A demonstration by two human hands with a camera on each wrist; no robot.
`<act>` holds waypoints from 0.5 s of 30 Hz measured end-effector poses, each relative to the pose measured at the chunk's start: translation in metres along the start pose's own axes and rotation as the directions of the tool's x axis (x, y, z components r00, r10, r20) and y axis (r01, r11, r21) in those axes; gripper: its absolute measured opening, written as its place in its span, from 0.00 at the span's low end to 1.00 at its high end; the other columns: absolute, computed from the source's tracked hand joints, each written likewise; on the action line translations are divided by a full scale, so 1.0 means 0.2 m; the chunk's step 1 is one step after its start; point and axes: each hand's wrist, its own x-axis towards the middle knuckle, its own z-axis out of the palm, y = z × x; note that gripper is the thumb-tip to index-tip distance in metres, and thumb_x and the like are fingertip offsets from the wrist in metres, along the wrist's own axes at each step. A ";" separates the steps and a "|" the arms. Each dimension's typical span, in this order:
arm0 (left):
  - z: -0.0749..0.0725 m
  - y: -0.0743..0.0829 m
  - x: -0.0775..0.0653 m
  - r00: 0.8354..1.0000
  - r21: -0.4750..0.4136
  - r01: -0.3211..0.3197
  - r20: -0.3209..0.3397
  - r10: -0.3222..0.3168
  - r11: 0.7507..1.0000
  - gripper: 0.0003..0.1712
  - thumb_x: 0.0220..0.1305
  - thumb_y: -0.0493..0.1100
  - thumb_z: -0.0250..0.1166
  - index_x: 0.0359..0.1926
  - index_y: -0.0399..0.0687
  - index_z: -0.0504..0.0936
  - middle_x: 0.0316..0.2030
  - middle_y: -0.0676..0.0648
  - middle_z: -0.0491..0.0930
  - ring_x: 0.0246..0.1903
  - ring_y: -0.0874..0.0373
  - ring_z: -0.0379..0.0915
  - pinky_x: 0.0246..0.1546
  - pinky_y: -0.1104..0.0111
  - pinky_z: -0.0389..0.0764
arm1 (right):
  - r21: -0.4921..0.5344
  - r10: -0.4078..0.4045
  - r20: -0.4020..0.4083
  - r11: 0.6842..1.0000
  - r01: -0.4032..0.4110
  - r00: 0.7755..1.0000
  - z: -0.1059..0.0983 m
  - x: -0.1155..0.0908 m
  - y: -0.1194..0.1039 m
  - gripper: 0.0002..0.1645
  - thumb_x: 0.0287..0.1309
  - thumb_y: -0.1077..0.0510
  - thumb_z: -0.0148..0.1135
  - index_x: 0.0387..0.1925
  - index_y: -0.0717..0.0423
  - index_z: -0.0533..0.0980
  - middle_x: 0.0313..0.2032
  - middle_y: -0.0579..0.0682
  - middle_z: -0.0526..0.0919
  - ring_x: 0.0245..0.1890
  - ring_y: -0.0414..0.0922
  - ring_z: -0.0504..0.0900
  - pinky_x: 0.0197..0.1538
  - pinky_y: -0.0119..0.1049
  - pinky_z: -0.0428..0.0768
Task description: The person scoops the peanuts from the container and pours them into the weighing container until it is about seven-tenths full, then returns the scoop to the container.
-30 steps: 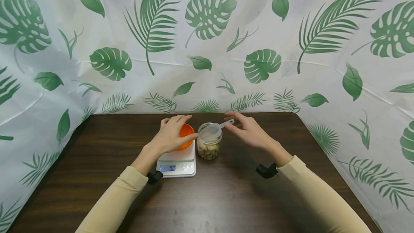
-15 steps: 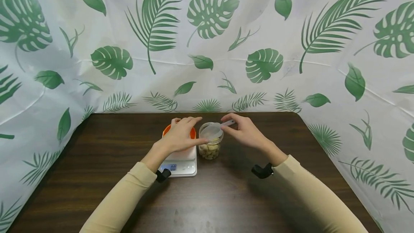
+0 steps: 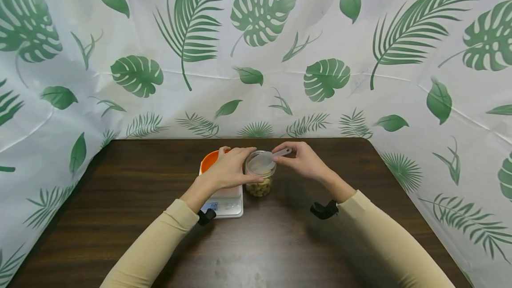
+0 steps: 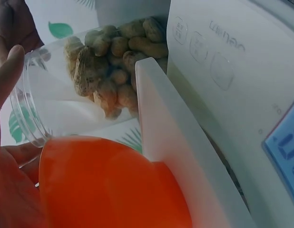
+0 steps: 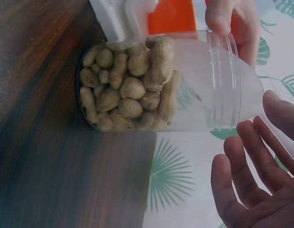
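1. Orange in the head view, a bowl [image 3: 209,162] is set on a white scale [image 3: 228,208], partly covered by the left hand [image 3: 229,168]; its weight is borne by the platform, a placement suited to weighing. A clear jar [image 3: 269,176] is stood between the two hands, within easy reach of both. Its neck is gripped lightly by the left hand, thumb to the near side and fingers to the far side, probably so that tipping is prevented. The handle of a translucent scoop [image 3: 261,162] is pinched by the right hand [image 3: 299,160], off to the side, so the mouth is little blocked.

2. In the left wrist view, the jar's rim is met by the left thumb, with fingers seen across from it. The orange bowl is placed close under that palm, just beside the jar. Unshelled peanuts [image 4: 121,61] are gathered low in the jar, below the thumb. How firmly the neck is pressed cannot be told.

3. In the right wrist view, the scoop's rounded end is held at the jar's mouth, seemingly partly inside. The outer right fingers are spread, perhaps so that the rim is not knocked. The jar's base is rested on the table [image 5: 47,161], away from both hands.
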 end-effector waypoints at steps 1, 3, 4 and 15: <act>0.00 0.00 0.00 1.000 -0.002 0.000 -0.001 0.000 1.000 0.55 0.56 0.75 0.68 0.73 0.45 0.70 0.62 0.47 0.79 0.60 0.50 0.73 0.60 0.40 0.59 | 0.008 -0.001 0.001 1.000 0.001 1.000 0.00 0.00 0.00 0.14 0.66 0.53 0.70 0.49 0.54 0.86 0.45 0.51 0.87 0.33 0.53 0.84 0.31 0.38 0.76; 0.00 0.01 0.00 1.000 -0.007 0.000 -0.003 0.000 1.000 0.54 0.56 0.74 0.69 0.73 0.45 0.70 0.61 0.47 0.80 0.59 0.50 0.74 0.60 0.40 0.58 | 0.025 -0.007 0.005 1.000 0.007 1.000 0.00 0.00 -0.01 0.13 0.66 0.54 0.70 0.49 0.54 0.86 0.45 0.51 0.87 0.35 0.56 0.85 0.32 0.38 0.77; 0.00 0.01 0.00 1.000 -0.009 0.001 -0.002 -0.001 1.000 0.54 0.56 0.73 0.70 0.73 0.44 0.70 0.60 0.47 0.80 0.59 0.50 0.74 0.60 0.40 0.58 | 0.032 -0.007 0.009 0.999 0.007 1.000 0.00 0.00 -0.01 0.13 0.66 0.54 0.70 0.49 0.54 0.86 0.44 0.50 0.87 0.35 0.57 0.85 0.32 0.37 0.77; 0.00 0.02 0.02 0.999 0.002 0.034 0.024 -0.034 0.999 0.56 0.54 0.73 0.73 0.74 0.44 0.68 0.57 0.49 0.82 0.57 0.53 0.75 0.61 0.38 0.56 | 0.024 0.004 0.019 1.000 -0.005 1.000 0.01 -0.01 -0.04 0.12 0.69 0.56 0.67 0.50 0.57 0.84 0.41 0.52 0.86 0.35 0.47 0.85 0.36 0.46 0.83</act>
